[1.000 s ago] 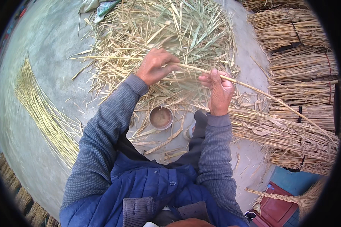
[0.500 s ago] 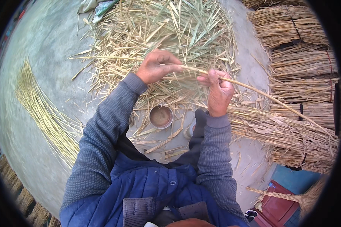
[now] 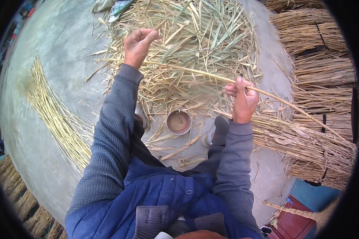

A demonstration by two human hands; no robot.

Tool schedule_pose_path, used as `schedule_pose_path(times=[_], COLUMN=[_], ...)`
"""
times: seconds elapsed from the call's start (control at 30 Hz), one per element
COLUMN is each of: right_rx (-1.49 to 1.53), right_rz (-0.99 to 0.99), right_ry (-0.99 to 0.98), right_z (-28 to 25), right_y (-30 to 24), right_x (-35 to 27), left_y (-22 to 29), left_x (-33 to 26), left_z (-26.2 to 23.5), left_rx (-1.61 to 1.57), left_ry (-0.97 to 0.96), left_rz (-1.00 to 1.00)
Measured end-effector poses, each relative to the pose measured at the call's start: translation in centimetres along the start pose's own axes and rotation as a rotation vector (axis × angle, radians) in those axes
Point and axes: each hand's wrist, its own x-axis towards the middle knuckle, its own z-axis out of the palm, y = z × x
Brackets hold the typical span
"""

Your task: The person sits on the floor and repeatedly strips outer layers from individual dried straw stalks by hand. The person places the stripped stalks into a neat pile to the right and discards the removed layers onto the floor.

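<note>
My right hand (image 3: 243, 99) grips a long thin reed stalk (image 3: 187, 70) between thumb and fingers. The stalk slants from above the leaf pile at upper left down to the right, over a loose bundle of stalks (image 3: 283, 137). My left hand (image 3: 139, 44) is raised apart from the stalk, thumb and fingers pinched on a short dry leaf strip (image 3: 161, 25). Beneath both hands spreads a heap of stripped leaves (image 3: 223, 44), dry yellow and pale green.
A small round bowl (image 3: 179, 133) sits between my feet. A bundle of peeled stalks (image 3: 58, 119) lies on the concrete floor at left. Tied stalk bundles (image 3: 319, 32) are stacked along the right. At lower right are a red-brown box (image 3: 293, 223) and a broom-like bundle (image 3: 291, 209).
My left hand has left the stalk and moved up and to the left with the leaf strip. My right hand still holds the stalk. The whole view has shifted slightly.
</note>
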Motion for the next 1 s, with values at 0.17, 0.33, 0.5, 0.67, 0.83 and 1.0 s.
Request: schedule_pose_path(times=[0.17,0.33,0.5,0.67,0.83,1.0], right_rx=[0.0,0.04,0.021,0.024,0.018,0.006], right_rz=[0.009,0.028,0.048,0.049,0.045,0.052], right_ry=[-0.005,0.007,0.021,0.022,0.037,0.059], right_z=[-0.1,0.0,-0.3,-0.7,-0.8,-0.4], right_y=[-0.1,-0.4,-0.5,-0.6,-0.7,-1.0], right_x=[0.3,0.5,0.6,0.7,0.7,0.7], left_y=[-1.7,-2.2,-2.5,-2.8,-3.0,-2.9], left_x=[-0.8,-1.3,-1.9,-0.6,0.5,-1.4], left_z=[-1.0,0.4,1.8,0.3,-0.9,0.6], left_rx=[1.035,0.546,0.353,-0.142,0.196,0.483], left_ry=[-0.369,-0.778,-0.813,-0.394,-0.287,-0.668], left_rz=[0.472,0.047,-0.128,-0.241,-0.085,0.224])
